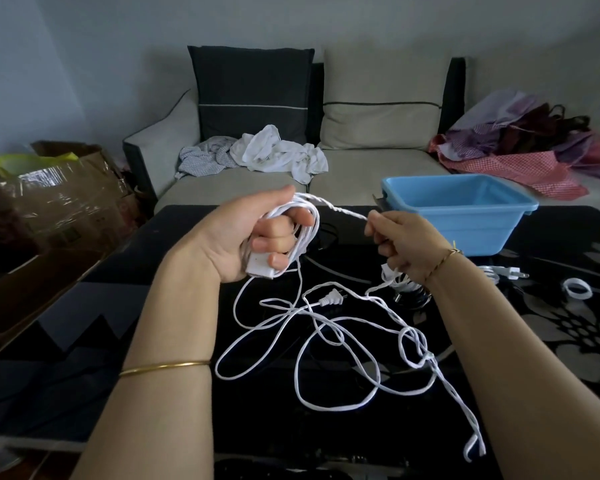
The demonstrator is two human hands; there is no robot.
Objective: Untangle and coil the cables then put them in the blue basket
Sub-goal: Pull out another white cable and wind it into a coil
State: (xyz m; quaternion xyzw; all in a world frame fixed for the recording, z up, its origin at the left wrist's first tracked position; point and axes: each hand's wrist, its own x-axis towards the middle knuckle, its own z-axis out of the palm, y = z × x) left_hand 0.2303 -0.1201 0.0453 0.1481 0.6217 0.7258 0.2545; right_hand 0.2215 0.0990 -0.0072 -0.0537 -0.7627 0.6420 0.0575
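Observation:
My left hand [257, 233] grips a bundle of white cable loops together with a white socket block at the palm's lower edge. A taut twisted stretch of the white cable [343, 211] runs from that bundle to my right hand [402, 247], which pinches it between thumb and fingers. The rest of the cable lies in loose tangled loops [326, 344] on the black table, with its white plug [331, 300] among them and a knot [425, 356] at the right. The blue basket [499, 206] stands on the table's far right, nothing visible inside.
A black cable [329, 237] lies behind my hands. At the right lie another white plug [510, 271] and a small white coil [577, 288]. A sofa [222, 181] with clothes is beyond the table, and cardboard boxes [66, 188] stand to the left.

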